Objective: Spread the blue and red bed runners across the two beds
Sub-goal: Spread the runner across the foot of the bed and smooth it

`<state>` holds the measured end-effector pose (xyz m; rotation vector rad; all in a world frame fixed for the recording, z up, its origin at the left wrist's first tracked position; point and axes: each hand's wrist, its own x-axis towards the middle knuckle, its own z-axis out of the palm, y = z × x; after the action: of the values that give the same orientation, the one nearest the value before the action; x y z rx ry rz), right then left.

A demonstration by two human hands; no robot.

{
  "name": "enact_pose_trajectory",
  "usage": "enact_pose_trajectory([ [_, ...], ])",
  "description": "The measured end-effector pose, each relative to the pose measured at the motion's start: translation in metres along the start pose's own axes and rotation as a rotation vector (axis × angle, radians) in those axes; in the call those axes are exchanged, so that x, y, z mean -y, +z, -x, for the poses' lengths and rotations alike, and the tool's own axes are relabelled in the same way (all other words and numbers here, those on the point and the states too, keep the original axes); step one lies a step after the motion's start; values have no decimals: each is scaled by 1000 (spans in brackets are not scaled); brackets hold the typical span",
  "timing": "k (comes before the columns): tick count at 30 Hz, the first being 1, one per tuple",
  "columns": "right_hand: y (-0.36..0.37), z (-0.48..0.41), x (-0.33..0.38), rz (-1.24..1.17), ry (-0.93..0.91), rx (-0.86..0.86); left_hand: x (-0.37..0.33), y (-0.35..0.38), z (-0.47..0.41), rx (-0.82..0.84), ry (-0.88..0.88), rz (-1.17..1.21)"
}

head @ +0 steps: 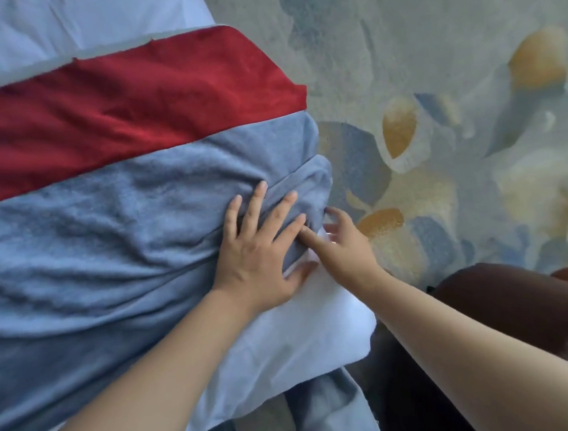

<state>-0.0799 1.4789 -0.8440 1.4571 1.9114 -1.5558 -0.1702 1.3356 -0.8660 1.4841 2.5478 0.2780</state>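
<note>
The red runner (122, 109) lies in a band across the white bed (12, 29). Right below it lies the blue runner (83, 253), wrinkled, its end hanging over the bed's right edge. My left hand (261, 251) presses flat on the blue runner near that edge, fingers spread and straight. My right hand (343, 244) sits at the bed's edge just beside the left one, its fingers curled round the hanging edge of the blue runner, thumb on the white sheet (293, 338).
A patterned carpet (454, 97) in grey, blue and orange covers the floor to the right. A dark brown piece of furniture (510, 305) stands at the lower right, close to the bed corner. Loose blue cloth (331, 414) hangs below the bed's corner.
</note>
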Motion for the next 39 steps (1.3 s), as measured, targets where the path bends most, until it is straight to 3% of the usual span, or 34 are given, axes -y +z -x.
enact_pose_trajectory([
  [5, -2, -24, 13, -709, 181, 37, -6, 2, -2, -98, 2, -11],
  [8, -12, -34, 16, -955, 313, -25, -14, 0, -4, -177, -1, -1],
  [14, -47, -1, 5, -760, 137, -199, -48, -20, 9, -292, 64, 94],
  [16, -53, 11, -12, -687, 175, -214, -55, -17, 20, -230, 76, 130],
  [20, -48, 22, -41, -648, 432, -189, -56, -4, 39, -40, 42, 71],
  [24, -49, 29, -17, -616, 303, -203, -51, -10, 40, 43, 39, 56],
  [28, -72, 49, 30, -729, 63, -144, -28, -30, 36, -152, 17, 151],
  [32, -74, 51, 27, -708, 127, -196, -3, -54, 38, -292, 38, 196],
  [35, -71, 46, 12, -544, 156, -248, 2, -61, 52, -318, 74, 120],
  [39, -71, 47, -6, -168, 49, -283, 10, -64, 80, -240, 109, 88],
])
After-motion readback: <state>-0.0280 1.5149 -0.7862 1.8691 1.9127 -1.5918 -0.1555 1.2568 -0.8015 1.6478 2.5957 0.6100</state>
